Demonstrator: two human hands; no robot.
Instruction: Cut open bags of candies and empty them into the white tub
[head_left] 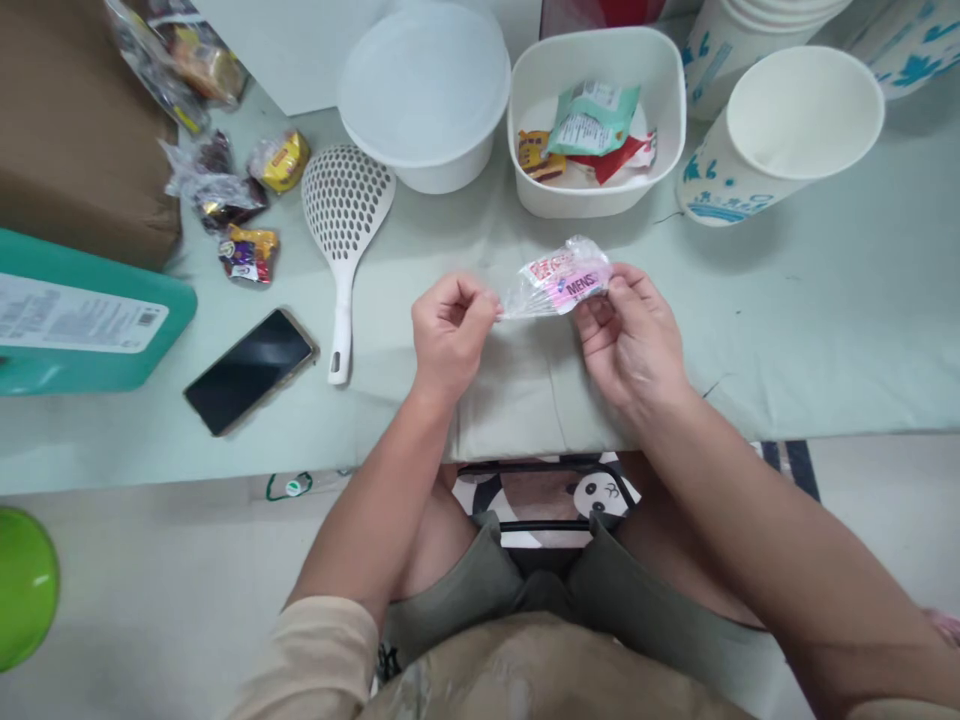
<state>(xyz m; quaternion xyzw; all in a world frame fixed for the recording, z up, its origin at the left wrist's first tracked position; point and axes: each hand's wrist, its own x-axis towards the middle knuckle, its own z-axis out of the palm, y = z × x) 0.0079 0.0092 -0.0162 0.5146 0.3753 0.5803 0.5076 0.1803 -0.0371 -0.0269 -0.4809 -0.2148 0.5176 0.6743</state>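
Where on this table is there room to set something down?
The widest bare patch of tablecloth lies right of the right hand, in front of the nearest paper cup, bar a few specks. A slimmer one lies between the white strainer and the left hand. It's crowded around the wrapped snacks and along the back row of tubs.

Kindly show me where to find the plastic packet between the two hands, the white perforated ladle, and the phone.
Plastic packet (568, 281): head view, on its pink printed label.
White perforated ladle (346, 222): head view, on its holed bowl.
Phone (250, 371): head view, on its dark screen.
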